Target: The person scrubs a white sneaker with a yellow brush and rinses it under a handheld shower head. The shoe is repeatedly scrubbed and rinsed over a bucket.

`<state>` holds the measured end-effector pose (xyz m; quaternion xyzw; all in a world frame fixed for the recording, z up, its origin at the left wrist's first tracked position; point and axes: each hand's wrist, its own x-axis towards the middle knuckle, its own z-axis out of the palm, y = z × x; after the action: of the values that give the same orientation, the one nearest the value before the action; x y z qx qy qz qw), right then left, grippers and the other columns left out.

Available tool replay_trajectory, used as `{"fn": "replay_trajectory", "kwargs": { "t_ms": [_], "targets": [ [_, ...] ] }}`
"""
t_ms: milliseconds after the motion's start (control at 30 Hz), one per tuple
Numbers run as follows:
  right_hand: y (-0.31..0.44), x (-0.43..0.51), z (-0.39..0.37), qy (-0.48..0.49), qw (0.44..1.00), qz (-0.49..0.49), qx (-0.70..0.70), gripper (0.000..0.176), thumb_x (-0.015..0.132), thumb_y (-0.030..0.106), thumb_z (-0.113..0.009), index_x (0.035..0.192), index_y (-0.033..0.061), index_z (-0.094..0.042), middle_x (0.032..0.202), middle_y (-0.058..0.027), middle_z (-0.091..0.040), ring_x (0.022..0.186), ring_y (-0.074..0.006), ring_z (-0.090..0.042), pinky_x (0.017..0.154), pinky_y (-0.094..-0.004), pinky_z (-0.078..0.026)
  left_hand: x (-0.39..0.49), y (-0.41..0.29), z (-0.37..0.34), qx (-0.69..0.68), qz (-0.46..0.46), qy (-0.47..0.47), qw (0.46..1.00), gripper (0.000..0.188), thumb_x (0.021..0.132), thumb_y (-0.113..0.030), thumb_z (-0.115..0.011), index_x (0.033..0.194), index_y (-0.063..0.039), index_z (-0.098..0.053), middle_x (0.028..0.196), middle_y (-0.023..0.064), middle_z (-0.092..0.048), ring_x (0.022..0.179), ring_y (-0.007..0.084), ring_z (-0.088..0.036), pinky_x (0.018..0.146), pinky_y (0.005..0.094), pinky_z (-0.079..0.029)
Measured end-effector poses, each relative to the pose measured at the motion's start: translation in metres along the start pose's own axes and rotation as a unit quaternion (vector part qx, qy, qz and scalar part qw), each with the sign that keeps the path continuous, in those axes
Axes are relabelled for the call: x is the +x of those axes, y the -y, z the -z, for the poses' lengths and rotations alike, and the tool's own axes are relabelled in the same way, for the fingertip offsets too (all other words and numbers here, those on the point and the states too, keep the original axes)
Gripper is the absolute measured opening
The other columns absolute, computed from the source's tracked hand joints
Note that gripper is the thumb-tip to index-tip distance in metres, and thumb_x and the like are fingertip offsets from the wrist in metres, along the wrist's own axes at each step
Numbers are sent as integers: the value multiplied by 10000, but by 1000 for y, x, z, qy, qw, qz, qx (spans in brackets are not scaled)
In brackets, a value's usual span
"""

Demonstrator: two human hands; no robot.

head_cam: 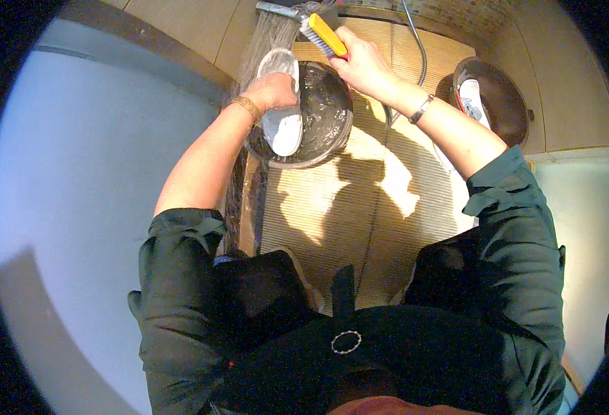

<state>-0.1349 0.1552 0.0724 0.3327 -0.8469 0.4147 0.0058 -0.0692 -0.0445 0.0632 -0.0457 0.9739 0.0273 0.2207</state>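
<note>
My left hand (273, 92) grips a wet white shoe (285, 129) around its middle. The shoe lies lengthwise over the left side of a round black basin (347, 127), where rippling water (322, 98) shows. A scrubbing brush (328, 35) with a yellow back and pale bristles is held in my right hand (360, 61). Brush and hand are beyond the basin's far right rim, apart from the shoe. The bristles face left, and my fingers hide most of the brush's handle.
At the right, a second dark basin (509, 111) holds another white shoe (471, 96). A thin hose (421, 49) curves over the ribbed floor (304, 207). Streaks that look like running water (273, 33) show beyond the left basin. A raised ledge (180, 57) and pale blue surface (92, 140) lie left.
</note>
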Motion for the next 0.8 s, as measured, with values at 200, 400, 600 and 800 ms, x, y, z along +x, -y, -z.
{"fn": "replay_trajectory", "kwargs": {
  "t_ms": [200, 400, 600, 800],
  "targets": [
    [-5, -9, 18, -48, 987, 62, -137, 295, 792, 228, -653, 1015, 89, -517, 870, -220, -622, 804, -429, -620, 689, -505, -508, 2, -14, 5, 33, -31, 9, 999, 376, 703, -227, -641, 1037, -57, -665, 1045, 190, -651, 995, 329, -623, 874, 394, -492],
    [-10, -22, 19, -5, 983, 83, -165, 277, 810, 221, -610, 1055, 119, -529, 888, -192, -610, 800, -401, -628, 680, -487, -520, 0, -15, -12, 27, -30, -42, 998, 331, 720, -228, -618, 1013, -84, -676, 1036, 175, -656, 985, 325, -626, 873, 408, -492],
    [-9, -28, 25, -10, 984, 120, -131, 264, 820, 192, -578, 1074, 137, -531, 906, -202, -594, 826, -395, -617, 706, -501, -506, -4, -16, 8, 16, -4, -99, 995, 315, 691, -223, -584, 937, -60, -694, 927, 207, -670, 899, 350, -648, 829, 424, -505],
    [-4, -26, 30, -33, 982, 139, -126, 288, 814, 189, -622, 1070, 126, -507, 879, -188, -584, 823, -400, -604, 698, -486, -498, 15, 3, 11, -363, 25, -150, 919, 218, 709, -152, -553, 809, 1, -671, 756, 173, -666, 712, 304, -656, 677, 397, -518]
  ]
}}
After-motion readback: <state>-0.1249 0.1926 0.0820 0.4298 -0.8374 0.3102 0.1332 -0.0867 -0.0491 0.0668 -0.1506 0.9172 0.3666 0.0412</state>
